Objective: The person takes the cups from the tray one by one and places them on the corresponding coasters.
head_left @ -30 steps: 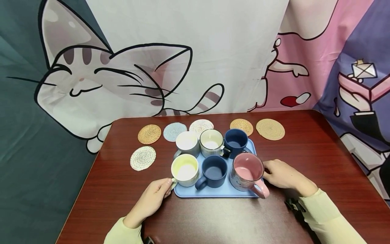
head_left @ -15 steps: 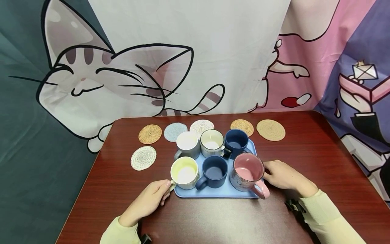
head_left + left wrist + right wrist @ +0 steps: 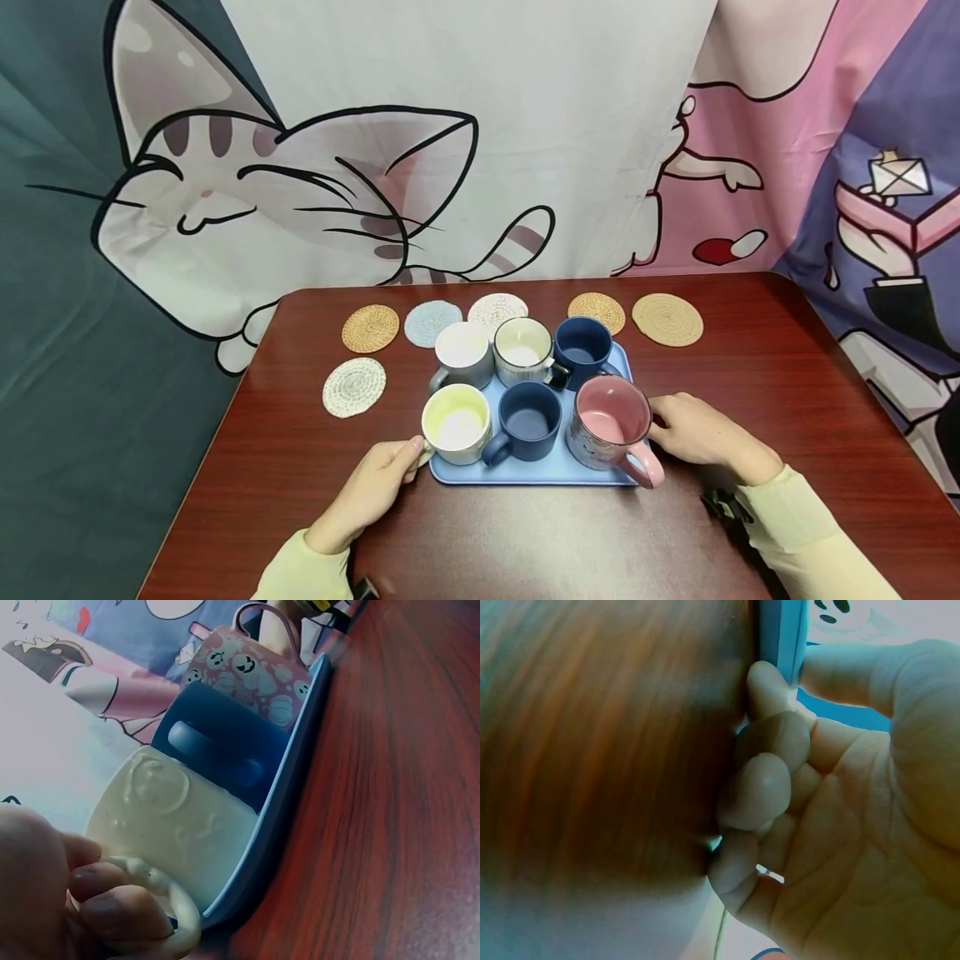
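Observation:
My left hand [image 3: 375, 487] holds the handle of a cream mug with a pale yellow inside [image 3: 457, 427]. In the left wrist view, fingers [image 3: 124, 911] curl through the handle of that cream mug [image 3: 180, 825], which sits at the tray's front left corner. A light blue tray [image 3: 536, 475] bears several mugs in two rows. At its right side my right hand [image 3: 701, 429] pinches the rim between thumb and fingers; the tray edge [image 3: 781, 637] shows between them in the right wrist view. Beside the right hand is a pink mug [image 3: 611, 421]; a dark blue mug [image 3: 528, 421] stands mid-front.
Behind are a white mug [image 3: 463, 354], a cream mug with a dark rim [image 3: 522, 350] and another blue mug [image 3: 582, 350]. Several round woven coasters lie around, including a white one [image 3: 354, 387] at left and a beige one [image 3: 667, 320] at right. A printed cloth [image 3: 585, 125] hangs behind the table.
The cream mug in my left hand has shifted very slightly toward the tray's front. My left hand went a little left, then came back. The right hand and the tray look unmoved.

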`<control>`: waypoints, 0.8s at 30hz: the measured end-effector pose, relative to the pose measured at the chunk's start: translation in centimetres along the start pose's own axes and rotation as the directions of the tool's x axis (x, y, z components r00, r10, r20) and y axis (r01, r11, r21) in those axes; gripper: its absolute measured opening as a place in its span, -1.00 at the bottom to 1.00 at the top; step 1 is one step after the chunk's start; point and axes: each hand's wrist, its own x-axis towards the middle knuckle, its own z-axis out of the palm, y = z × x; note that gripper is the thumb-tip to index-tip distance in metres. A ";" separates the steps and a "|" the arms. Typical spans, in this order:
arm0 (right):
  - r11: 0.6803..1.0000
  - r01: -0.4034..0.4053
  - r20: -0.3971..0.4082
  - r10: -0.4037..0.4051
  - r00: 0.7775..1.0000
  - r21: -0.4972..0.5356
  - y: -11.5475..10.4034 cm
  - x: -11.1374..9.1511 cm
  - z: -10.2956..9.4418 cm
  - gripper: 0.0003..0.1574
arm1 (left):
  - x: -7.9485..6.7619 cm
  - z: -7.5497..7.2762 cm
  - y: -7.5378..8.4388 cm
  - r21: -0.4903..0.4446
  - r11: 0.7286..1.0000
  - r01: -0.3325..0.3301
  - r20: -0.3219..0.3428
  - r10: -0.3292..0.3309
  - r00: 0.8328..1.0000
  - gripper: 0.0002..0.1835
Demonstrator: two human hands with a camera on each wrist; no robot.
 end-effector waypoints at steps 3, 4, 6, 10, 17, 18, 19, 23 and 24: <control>1.000 0.000 0.003 0.000 1.000 0.003 0.0 0.0 -0.1 -0.84 | 0.0 0.0 -0.1 0.001 1.000 -0.012 -0.003 0.012 1.000 -0.40; 1.000 -0.005 0.005 0.005 1.000 0.001 0.0 0.0 0.0 -0.84 | 0.1 0.0 -0.2 0.001 1.000 -0.015 -0.003 0.015 1.000 -0.41; 1.000 -0.007 0.007 0.007 1.000 0.001 0.0 0.0 0.0 -0.85 | 0.1 -0.1 -0.3 0.003 1.000 -0.022 -0.001 0.022 1.000 -0.41; 1.000 -0.008 0.007 0.008 1.000 0.003 0.0 0.1 0.0 -0.85 | 0.1 -0.1 -0.4 -0.002 0.999 -0.032 -0.001 0.032 0.999 -0.42; 1.000 -0.009 0.010 0.009 1.000 0.002 -0.1 0.0 -0.2 -0.84 | -0.1 -0.2 -0.6 -0.029 0.998 -0.049 -0.013 0.049 0.999 -0.42; 1.000 -0.013 0.012 0.013 1.000 0.001 -0.1 0.0 -0.2 -0.84 | -0.1 -0.2 -0.6 -0.032 0.998 -0.052 -0.013 0.051 0.999 -0.42; 1.000 -0.015 0.014 0.015 1.000 0.001 -0.1 0.0 -0.2 -0.84 | -0.1 -0.3 -0.6 -0.034 0.998 -0.054 -0.014 0.053 0.998 -0.42; 1.000 0.006 0.002 -0.006 1.000 0.023 0.2 0.0 -0.1 -0.85 | -0.1 -0.5 -0.6 -0.040 0.997 -0.062 -0.013 0.061 0.998 -0.41; 0.999 0.015 -0.006 -0.015 1.000 0.030 0.3 0.0 0.0 -0.84 | -0.1 -0.5 -0.6 -0.041 0.997 -0.064 -0.014 0.063 0.998 -0.40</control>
